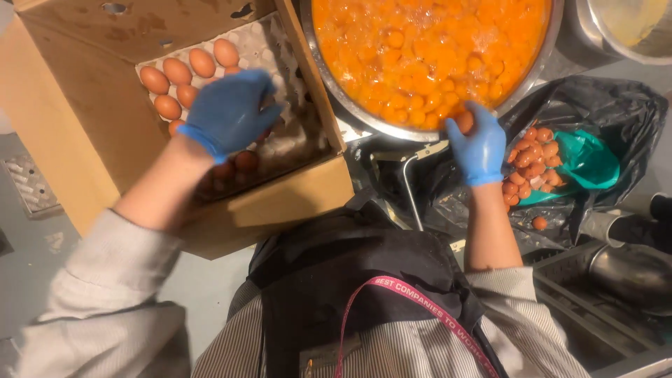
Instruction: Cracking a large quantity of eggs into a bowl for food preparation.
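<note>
Grey floor (28, 245) shows at the near left, under a big cardboard box (77, 119). Inside the box sits an egg tray (269, 49) with brown eggs (177, 71). Her left hand (227, 112), in a blue glove, reaches over the eggs with fingers bent; I cannot tell if it holds one. Right hand (479, 143) closes its fingers round an egg (464, 122) at the rim of the metal bowl (336, 105) full of yolks (427, 49). Broken shells (532, 161) lie in a black bag (616, 112) on the right.

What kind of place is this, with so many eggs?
Probably a big commercial kitchen or bakery: a huge metal bowl full of orange egg yolks, a cardboard box of brown eggs, and blue-gloved hands.
</note>
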